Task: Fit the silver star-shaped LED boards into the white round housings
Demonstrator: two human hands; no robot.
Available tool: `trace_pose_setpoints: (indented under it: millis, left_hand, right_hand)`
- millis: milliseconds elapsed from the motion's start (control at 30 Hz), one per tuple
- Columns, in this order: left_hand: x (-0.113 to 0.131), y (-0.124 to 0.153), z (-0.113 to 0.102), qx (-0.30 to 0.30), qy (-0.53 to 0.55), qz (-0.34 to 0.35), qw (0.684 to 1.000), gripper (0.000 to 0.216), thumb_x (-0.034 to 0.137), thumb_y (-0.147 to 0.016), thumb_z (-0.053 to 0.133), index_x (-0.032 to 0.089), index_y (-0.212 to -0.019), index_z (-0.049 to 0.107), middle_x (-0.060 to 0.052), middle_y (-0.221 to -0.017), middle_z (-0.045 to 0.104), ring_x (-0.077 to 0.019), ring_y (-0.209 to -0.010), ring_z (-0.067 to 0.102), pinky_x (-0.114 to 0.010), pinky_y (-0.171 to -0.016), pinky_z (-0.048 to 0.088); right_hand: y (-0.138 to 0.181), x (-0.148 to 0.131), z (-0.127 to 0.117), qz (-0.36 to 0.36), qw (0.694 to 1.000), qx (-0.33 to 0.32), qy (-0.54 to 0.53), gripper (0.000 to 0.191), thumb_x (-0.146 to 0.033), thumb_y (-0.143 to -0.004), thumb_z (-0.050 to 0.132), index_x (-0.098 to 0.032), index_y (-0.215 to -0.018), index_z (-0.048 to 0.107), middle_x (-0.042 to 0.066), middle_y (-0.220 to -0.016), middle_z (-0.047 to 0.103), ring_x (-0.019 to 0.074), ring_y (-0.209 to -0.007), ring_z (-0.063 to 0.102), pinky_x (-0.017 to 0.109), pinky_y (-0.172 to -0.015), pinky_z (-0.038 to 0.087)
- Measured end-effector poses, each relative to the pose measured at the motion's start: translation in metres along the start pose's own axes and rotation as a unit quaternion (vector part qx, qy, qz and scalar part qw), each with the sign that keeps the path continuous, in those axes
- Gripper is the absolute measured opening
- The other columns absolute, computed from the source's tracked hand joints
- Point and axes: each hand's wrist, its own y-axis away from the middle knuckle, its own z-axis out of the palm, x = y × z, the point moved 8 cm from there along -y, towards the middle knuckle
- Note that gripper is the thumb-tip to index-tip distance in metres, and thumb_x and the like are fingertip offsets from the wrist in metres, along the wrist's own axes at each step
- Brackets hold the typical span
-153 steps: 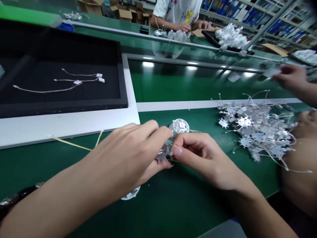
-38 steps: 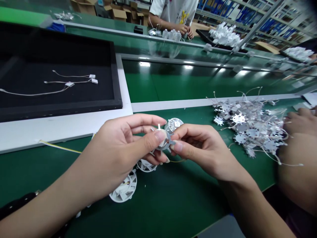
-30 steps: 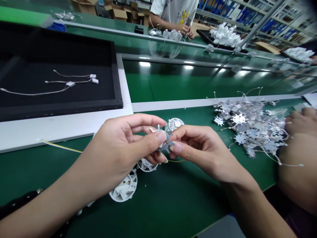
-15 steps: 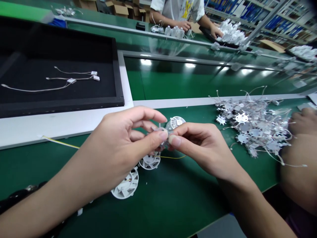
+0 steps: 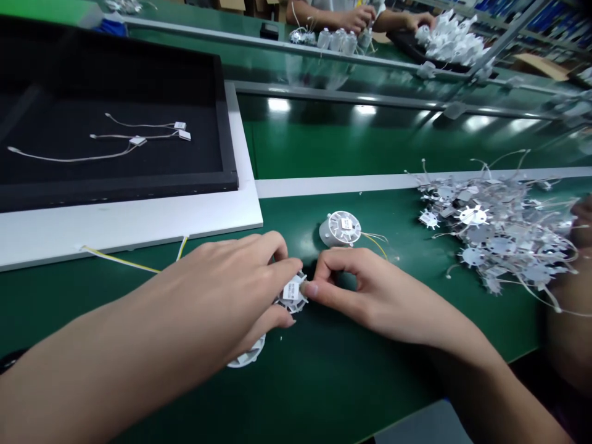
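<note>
My left hand [image 5: 245,283] curls around a round white plastic housing [image 5: 293,308], its fingers on the far side and its thumb near the front. On top of the housing lies a spoked metal plate with a white labelled module [image 5: 291,290]. The closed thumb and forefinger of my right hand [image 5: 370,296] are at the plate's right edge; the exact grip is partly hidden. A second white housing [image 5: 250,357] shows partly below my left hand. Beyond my right hand, another white cup-shaped housing [image 5: 341,228] with a labelled module and thin wires rests on the green table.
A heap of spoked metal plates with wires [image 5: 499,228] lies at right, beside another person's arm [image 5: 567,314]. A black tray [image 5: 139,185] with several wired modules stands at left on a white board [image 5: 185,221]. Across the bench, a co-worker's hands [image 5: 361,20] handle white parts.
My hands have come down from holding the spoked plate in the air; it now sits on a housing. My left hand has turned over the housing, and the view has shifted slightly.
</note>
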Motion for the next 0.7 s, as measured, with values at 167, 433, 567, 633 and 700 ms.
trace_pose_setpoints:
  millis: [167, 433, 567, 633, 700]
  left_hand:
    - [-0.005, -0.001, 0.015, -0.105, -0.080, -0.032, 0.991, 0.028, 0.027, -0.087, 0.076, 0.026, -0.115, 0.071, -0.004, -0.104, 0.067, -0.0258, -0.077, 0.067, -0.033, -0.057, 0.041]
    - [-0.002, 0.000, 0.016, -0.073, -0.165, 0.015, 0.983, 0.025, 0.034, -0.086, 0.075, 0.025, -0.110, 0.072, -0.004, -0.095, 0.070, -0.0279, -0.071, 0.067, -0.036, -0.054, 0.040]
    - [0.000, -0.002, 0.017, -0.066, -0.188, 0.023, 0.980, 0.039, 0.037, -0.083, 0.079, 0.025, -0.119, 0.070, -0.006, -0.100, 0.071, -0.0292, -0.071, 0.069, -0.038, -0.054, 0.046]
    - [0.002, -0.002, 0.018, -0.073, -0.184, 0.026, 0.980, 0.043, 0.037, -0.083, 0.080, 0.027, -0.123, 0.068, -0.005, -0.103, 0.071, -0.0299, -0.072, 0.070, -0.040, -0.055, 0.050]
    - [0.004, -0.003, 0.018, -0.079, -0.181, 0.027, 0.980, 0.040, 0.036, -0.085, 0.079, 0.029, -0.122, 0.069, -0.004, -0.103, 0.071, -0.0305, -0.074, 0.071, -0.042, -0.056, 0.053]
  right_hand:
    - [-0.002, 0.008, 0.006, 0.051, 0.998, -0.038, 0.030, 0.033, -0.043, -0.097, 0.061, -0.020, -0.074, 0.063, -0.003, -0.071, 0.063, 0.0115, -0.064, 0.055, 0.026, -0.054, 0.037]
    - [-0.002, 0.012, 0.009, 0.066, 0.996, -0.052, 0.038, 0.035, -0.044, -0.098, 0.059, -0.021, -0.072, 0.059, -0.004, -0.069, 0.062, 0.0110, -0.063, 0.054, 0.026, -0.054, 0.036]
    - [-0.001, 0.012, -0.002, 0.051, 0.996, -0.031, 0.064, 0.029, -0.044, -0.096, 0.064, -0.021, -0.078, 0.065, -0.003, -0.078, 0.069, 0.0122, -0.069, 0.060, 0.026, -0.058, 0.039]
    - [0.001, 0.009, -0.008, 0.026, 0.997, -0.021, 0.070, 0.018, -0.041, -0.096, 0.067, -0.023, -0.091, 0.072, -0.003, -0.094, 0.075, 0.0139, -0.083, 0.066, 0.026, -0.065, 0.044]
    - [0.003, 0.007, -0.009, 0.003, 0.997, -0.029, 0.073, 0.014, -0.035, -0.097, 0.066, -0.026, -0.102, 0.076, -0.003, -0.103, 0.078, 0.0151, -0.092, 0.068, 0.026, -0.071, 0.045]
